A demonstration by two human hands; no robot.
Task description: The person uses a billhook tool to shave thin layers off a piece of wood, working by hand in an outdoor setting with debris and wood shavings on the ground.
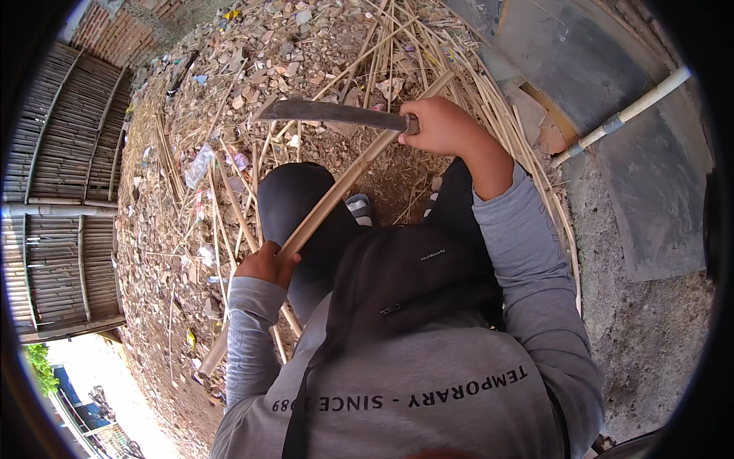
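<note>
My left hand [267, 264] is closed around a long split bamboo strip [332, 197], low beside my left knee. The strip slants up and to the right, across my thigh and past my other hand. In my right hand [440, 126] is the handle of a machete [336, 114], mostly covered by the fingers. Its dark blade points left, with a slightly hooked tip, and lies above the strip near the strip's far end. Whether the blade touches the bamboo cannot be made out.
Thin bamboo strips [497, 99] lie in a loose pile at the far right, more sticks [222, 222] to the left. Stony ground [267, 65] holds scattered plastic litter [200, 167]. A bamboo wall [61, 138] stands left; a pale pipe [634, 107] and grey sheets [650, 199] are right.
</note>
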